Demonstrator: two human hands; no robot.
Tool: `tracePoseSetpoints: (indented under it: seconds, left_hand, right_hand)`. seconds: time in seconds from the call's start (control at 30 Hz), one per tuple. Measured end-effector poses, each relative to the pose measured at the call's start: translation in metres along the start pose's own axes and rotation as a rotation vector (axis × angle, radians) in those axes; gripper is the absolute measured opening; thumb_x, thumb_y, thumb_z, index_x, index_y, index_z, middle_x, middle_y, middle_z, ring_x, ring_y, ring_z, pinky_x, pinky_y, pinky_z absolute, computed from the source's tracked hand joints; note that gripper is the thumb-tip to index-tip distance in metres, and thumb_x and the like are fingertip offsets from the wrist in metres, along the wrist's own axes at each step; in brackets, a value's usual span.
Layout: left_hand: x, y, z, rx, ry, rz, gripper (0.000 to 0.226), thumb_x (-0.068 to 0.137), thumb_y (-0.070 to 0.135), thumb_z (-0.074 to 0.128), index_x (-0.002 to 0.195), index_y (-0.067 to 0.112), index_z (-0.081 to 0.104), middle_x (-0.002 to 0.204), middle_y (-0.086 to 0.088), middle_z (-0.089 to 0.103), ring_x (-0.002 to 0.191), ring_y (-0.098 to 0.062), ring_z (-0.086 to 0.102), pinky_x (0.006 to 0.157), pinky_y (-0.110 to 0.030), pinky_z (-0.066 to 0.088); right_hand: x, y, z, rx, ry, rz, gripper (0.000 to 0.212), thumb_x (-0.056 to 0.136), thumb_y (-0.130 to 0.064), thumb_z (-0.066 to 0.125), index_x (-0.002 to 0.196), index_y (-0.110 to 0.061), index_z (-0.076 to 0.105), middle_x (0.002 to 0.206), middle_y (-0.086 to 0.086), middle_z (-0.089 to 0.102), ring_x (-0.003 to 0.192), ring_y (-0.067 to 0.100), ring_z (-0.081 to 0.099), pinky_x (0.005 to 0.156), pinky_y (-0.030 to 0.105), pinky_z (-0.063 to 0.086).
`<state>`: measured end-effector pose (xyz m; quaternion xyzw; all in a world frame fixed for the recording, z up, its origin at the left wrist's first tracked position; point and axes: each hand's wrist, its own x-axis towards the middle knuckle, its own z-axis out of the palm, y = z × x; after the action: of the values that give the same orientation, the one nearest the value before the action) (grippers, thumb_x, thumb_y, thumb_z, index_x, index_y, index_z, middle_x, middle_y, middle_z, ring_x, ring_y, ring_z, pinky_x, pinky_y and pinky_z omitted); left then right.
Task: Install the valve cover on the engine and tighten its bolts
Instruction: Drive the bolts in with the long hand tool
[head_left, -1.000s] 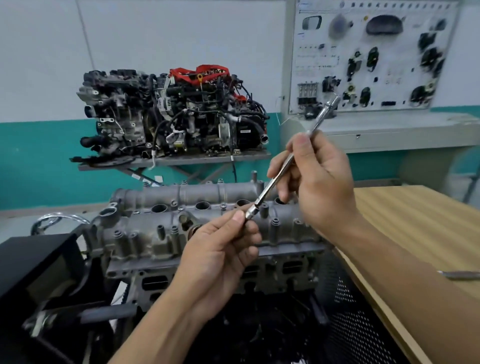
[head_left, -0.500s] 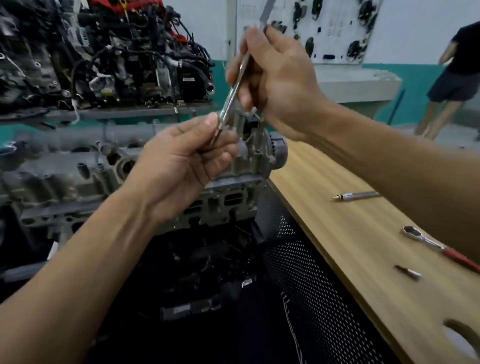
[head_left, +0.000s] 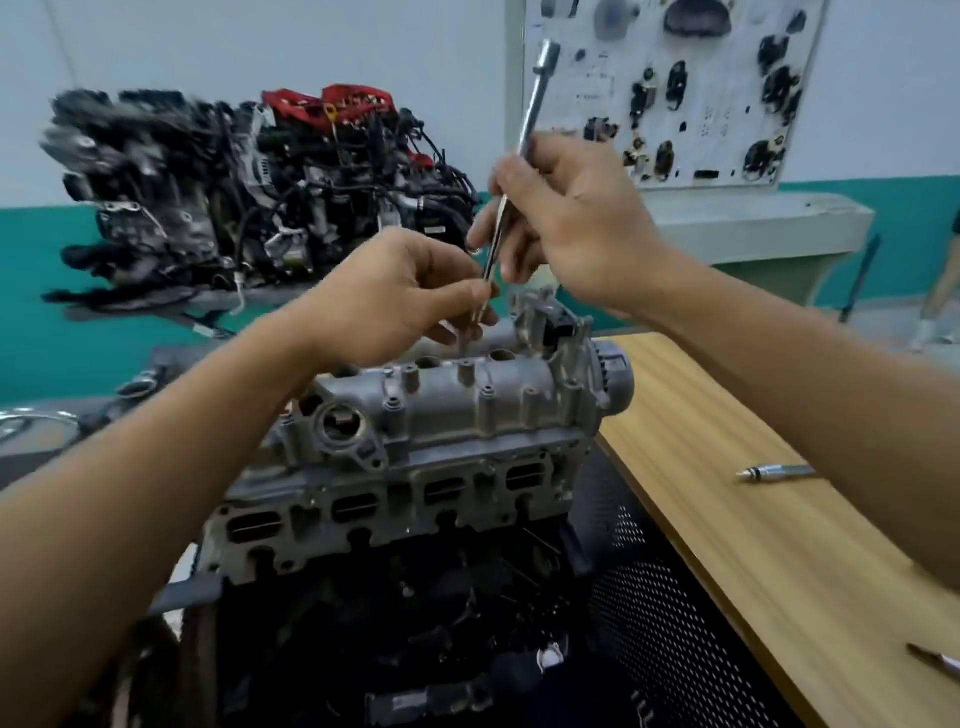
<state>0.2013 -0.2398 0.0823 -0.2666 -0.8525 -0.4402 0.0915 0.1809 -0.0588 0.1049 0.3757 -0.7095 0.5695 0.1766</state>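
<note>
The left hand (head_left: 395, 301) pinches the low tip of the extension bar (head_left: 534, 104), just above the valve cover (head_left: 467, 405) seated on the engine (head_left: 389, 499). The bar stands steep, its upper end leaning right. The right hand (head_left: 571, 218) has its grip around the bar's middle.

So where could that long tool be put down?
On the wooden table: bare wood between the silver bit and the metal piece at the lower right edge. The engine top is crowded, with the left hand and right hand above it.
</note>
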Motion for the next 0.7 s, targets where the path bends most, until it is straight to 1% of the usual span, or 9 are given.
tracePoseSetpoints:
  seconds: [0.07,0.13,0.17,0.23,0.3,0.43,0.53,0.6,0.7]
  left_hand:
    - [0.015,0.001,-0.017,0.208,-0.030,0.026,0.012,0.097,0.019,0.066,0.091,0.015,0.075,0.078,0.001,0.077,0.070,-0.005,0.071,0.066,-0.018,0.057]
    - [0.026,-0.003,-0.022,0.259,-0.070,0.029,0.011,0.095,0.018,0.070,0.085,0.019,0.075,0.071,0.007,0.076,0.064,0.000,0.069,0.061,-0.014,0.055]
    - [0.032,-0.007,-0.022,0.271,-0.082,0.025,0.010,0.095,0.017,0.071,0.086,0.017,0.076,0.071,0.007,0.076,0.063,-0.001,0.070,0.060,-0.015,0.056]
    - [0.044,-0.020,-0.017,0.273,-0.068,0.008,0.009,0.094,0.016,0.072,0.093,0.008,0.077,0.076,0.001,0.078,0.067,-0.006,0.073,0.063,-0.020,0.060]
    - [0.056,-0.036,-0.010,0.241,-0.032,-0.024,0.013,0.094,0.014,0.072,0.096,0.003,0.077,0.083,-0.007,0.079,0.071,-0.011,0.075,0.065,-0.024,0.062]
    - [0.071,-0.064,-0.001,0.179,-0.046,-0.109,0.011,0.092,0.014,0.074,0.089,0.004,0.076,0.081,-0.007,0.079,0.080,-0.022,0.077,0.066,-0.026,0.062]
    - [0.075,-0.078,0.001,0.158,-0.063,-0.139,0.012,0.090,0.011,0.076,0.086,0.001,0.076,0.080,-0.011,0.079,0.081,-0.029,0.077,0.073,-0.036,0.065]
    - [0.076,-0.084,0.002,0.156,-0.070,-0.135,0.009,0.089,0.010,0.077,0.084,0.003,0.076,0.077,-0.007,0.079,0.077,-0.025,0.077,0.075,-0.038,0.064]
    - [0.077,-0.089,0.002,0.123,-0.085,-0.116,0.010,0.088,0.009,0.077,0.080,0.006,0.075,0.073,-0.005,0.078,0.067,-0.017,0.075,0.066,-0.028,0.062]
  right_hand:
    - [0.014,0.009,0.005,-0.039,0.020,0.012,0.023,0.105,-0.016,0.046,0.088,-0.003,0.055,0.069,0.008,0.073,0.042,0.021,0.060,0.042,0.028,0.048]
    - [0.022,0.021,0.007,-0.063,0.051,0.008,0.025,0.104,-0.016,0.048,0.087,-0.001,0.058,0.067,0.006,0.072,0.041,0.018,0.059,0.042,0.029,0.048]
    - [0.025,0.028,0.008,-0.085,0.057,0.000,0.026,0.103,-0.016,0.049,0.087,0.001,0.058,0.067,0.006,0.072,0.041,0.018,0.059,0.043,0.032,0.048]
    - [0.031,0.042,0.010,-0.141,0.053,-0.013,0.031,0.103,-0.016,0.050,0.086,0.008,0.058,0.067,0.005,0.071,0.041,0.018,0.059,0.044,0.034,0.048]
    - [0.038,0.055,0.009,-0.202,0.046,0.000,0.034,0.102,-0.016,0.051,0.084,0.011,0.058,0.066,0.004,0.071,0.041,0.018,0.059,0.042,0.028,0.047]
    - [0.048,0.077,0.010,-0.334,-0.023,0.071,0.034,0.101,-0.016,0.052,0.080,0.009,0.061,0.071,0.009,0.073,0.046,0.016,0.063,0.049,0.021,0.048]
    - [0.050,0.091,0.010,-0.341,-0.080,0.104,0.035,0.102,-0.018,0.051,0.080,0.007,0.062,0.072,0.007,0.074,0.049,0.017,0.065,0.049,0.018,0.048]
    - [0.051,0.097,0.010,-0.324,-0.098,0.108,0.034,0.102,-0.017,0.051,0.080,0.006,0.063,0.071,0.006,0.073,0.049,0.017,0.066,0.049,0.017,0.047]
    - [0.052,0.103,0.010,-0.264,-0.085,0.117,0.031,0.102,-0.015,0.051,0.082,0.006,0.062,0.069,0.005,0.073,0.047,0.016,0.064,0.048,0.020,0.049]
